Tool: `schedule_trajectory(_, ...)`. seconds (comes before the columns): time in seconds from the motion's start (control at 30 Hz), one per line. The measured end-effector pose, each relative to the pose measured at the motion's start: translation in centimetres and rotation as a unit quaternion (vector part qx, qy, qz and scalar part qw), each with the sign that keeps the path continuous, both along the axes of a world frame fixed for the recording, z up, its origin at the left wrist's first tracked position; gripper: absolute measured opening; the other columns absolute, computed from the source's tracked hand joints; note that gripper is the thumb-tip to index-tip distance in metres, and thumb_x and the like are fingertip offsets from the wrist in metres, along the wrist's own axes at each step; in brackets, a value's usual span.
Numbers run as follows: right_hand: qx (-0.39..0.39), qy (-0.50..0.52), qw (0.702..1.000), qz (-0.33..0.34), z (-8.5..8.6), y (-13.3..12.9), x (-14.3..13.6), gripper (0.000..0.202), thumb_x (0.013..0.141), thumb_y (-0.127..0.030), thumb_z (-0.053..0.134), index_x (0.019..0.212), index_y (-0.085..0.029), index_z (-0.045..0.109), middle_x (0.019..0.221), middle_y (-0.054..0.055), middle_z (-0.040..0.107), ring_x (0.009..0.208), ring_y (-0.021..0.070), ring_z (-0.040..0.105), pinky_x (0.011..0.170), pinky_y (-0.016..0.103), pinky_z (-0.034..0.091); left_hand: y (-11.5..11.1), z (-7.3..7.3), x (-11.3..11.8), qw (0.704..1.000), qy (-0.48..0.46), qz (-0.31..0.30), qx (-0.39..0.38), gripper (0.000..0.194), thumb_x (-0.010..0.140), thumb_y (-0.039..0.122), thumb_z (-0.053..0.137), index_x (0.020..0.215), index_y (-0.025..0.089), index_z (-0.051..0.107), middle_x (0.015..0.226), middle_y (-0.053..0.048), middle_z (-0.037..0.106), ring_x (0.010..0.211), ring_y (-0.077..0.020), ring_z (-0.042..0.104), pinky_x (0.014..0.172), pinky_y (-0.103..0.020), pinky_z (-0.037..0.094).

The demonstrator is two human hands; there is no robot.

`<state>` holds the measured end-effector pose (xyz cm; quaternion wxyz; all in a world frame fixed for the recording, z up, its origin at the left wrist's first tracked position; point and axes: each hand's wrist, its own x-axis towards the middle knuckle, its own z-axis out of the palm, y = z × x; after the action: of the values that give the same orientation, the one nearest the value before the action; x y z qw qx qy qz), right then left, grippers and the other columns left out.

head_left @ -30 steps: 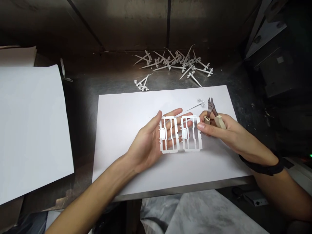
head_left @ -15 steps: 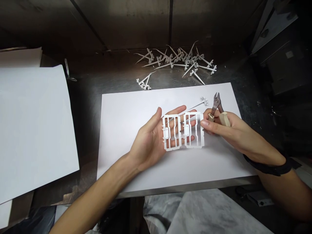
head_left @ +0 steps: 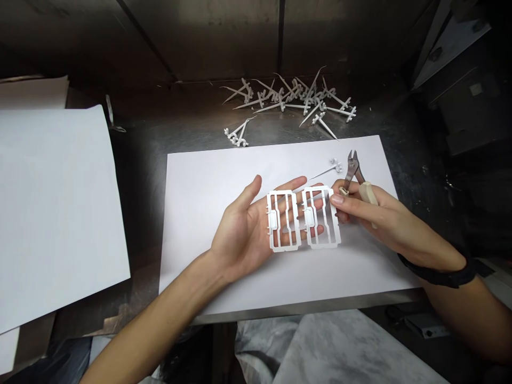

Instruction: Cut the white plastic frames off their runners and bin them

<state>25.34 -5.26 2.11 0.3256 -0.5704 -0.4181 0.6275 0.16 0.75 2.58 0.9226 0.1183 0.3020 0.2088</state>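
My left hand [head_left: 244, 232] is palm up over the white sheet, its fingers stretched out and apart. Across its palm and fingers lies a thin white plastic frame [head_left: 273, 220] with inner bars and a small block. Beside it, a matching white frame [head_left: 309, 217] extends past the left fingertips. My right hand [head_left: 386, 213] pinches that second frame at its upper right corner between thumb and finger. Side cutters [head_left: 352, 169] with cream handles also rest in the right hand, jaws pointing up and slightly apart. Behind the fingers, a thin white sprue piece [head_left: 335, 166] lies on the sheet.
The white paper sheet [head_left: 196, 224] covers the front of a dark metal bench [head_left: 144, 176]. Several white sprue pieces [head_left: 294, 96] are heaped along the back, with a small cluster [head_left: 238, 136] nearer. More white sheets [head_left: 60, 213] are stacked at the left.
The right-hand frame has shifted slightly right and tilted, its lower end swinging right. The left frame sits a little lower. The cutters have turned slightly to the left.
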Motion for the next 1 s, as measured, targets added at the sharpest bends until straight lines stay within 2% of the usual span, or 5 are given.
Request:
schedule_trajectory(0.2, 0.014, 0.027, 1.0, 0.007, -0.29, 0.12, -0.11, 0.04, 0.112, -0.051, 0.071, 0.087, -0.022, 0.059, 0.083, 0.0, 0.052, 0.084, 0.0209, 0.048, 0.083, 0.034, 0.037, 0.32, 0.11, -0.17, 1.0, 0.004, 0.01, -0.019, 0.07, 0.117, 0.061, 0.03, 0.158, 0.014, 0.062, 0.148, -0.021, 0.069, 0.126, -0.0372, 0.074, 0.108, -0.052, 0.057)
schedule_trajectory(0.37, 0.015, 0.031, 0.999, 0.01, -0.19, 0.17, -0.24, 0.039, 0.112, -0.049, 0.07, 0.087, -0.022, 0.059, 0.084, 0.001, 0.052, 0.084, 0.0214, 0.047, 0.083, 0.034, 0.038, 0.46, 0.22, -0.29, 1.0, 0.001, 0.013, -0.017, 0.069, 0.117, 0.061, 0.031, 0.157, 0.016, 0.064, 0.148, -0.021, 0.07, 0.124, -0.0369, 0.075, 0.108, -0.051, 0.055)
schedule_trajectory(0.67, 0.013, 0.033, 0.999, 0.011, 0.09, 0.16, -0.28, 0.033, 0.112, -0.047, 0.07, 0.092, -0.023, 0.062, 0.084, 0.001, 0.052, 0.084, 0.0217, 0.047, 0.083, 0.034, 0.038, 0.44, 0.04, -0.36, 1.0, 0.019, 0.01, -0.01, 0.068, 0.117, 0.058, 0.031, 0.158, 0.015, 0.063, 0.146, -0.021, 0.071, 0.116, -0.0388, 0.078, 0.111, -0.058, 0.055)
schedule_trajectory(0.9, 0.022, 0.029, 0.999, 0.021, -0.4, 0.34, -0.41, 0.031, 0.113, -0.048, 0.069, 0.095, -0.024, 0.063, 0.083, 0.0, 0.052, 0.085, 0.0217, 0.047, 0.082, 0.034, 0.038, 0.32, 0.1, -0.12, 0.999, 0.039, 0.004, -0.009, 0.062, 0.116, 0.055, 0.038, 0.152, 0.014, 0.067, 0.142, -0.021, 0.073, 0.114, -0.0375, 0.079, 0.1, -0.049, 0.061)
schedule_trajectory(1.0, 0.022, 0.014, 0.999, 0.02, -0.55, 0.06, -0.19, 0.03, 0.112, -0.05, 0.071, 0.098, -0.025, 0.064, 0.086, 0.0, 0.052, 0.086, 0.0212, 0.047, 0.082, 0.033, 0.038, 0.24, 0.0, -0.11, 0.999, 0.042, 0.007, -0.014, 0.052, 0.114, 0.046, 0.047, 0.149, 0.015, 0.07, 0.141, -0.02, 0.074, 0.11, -0.035, 0.08, 0.093, -0.045, 0.063)
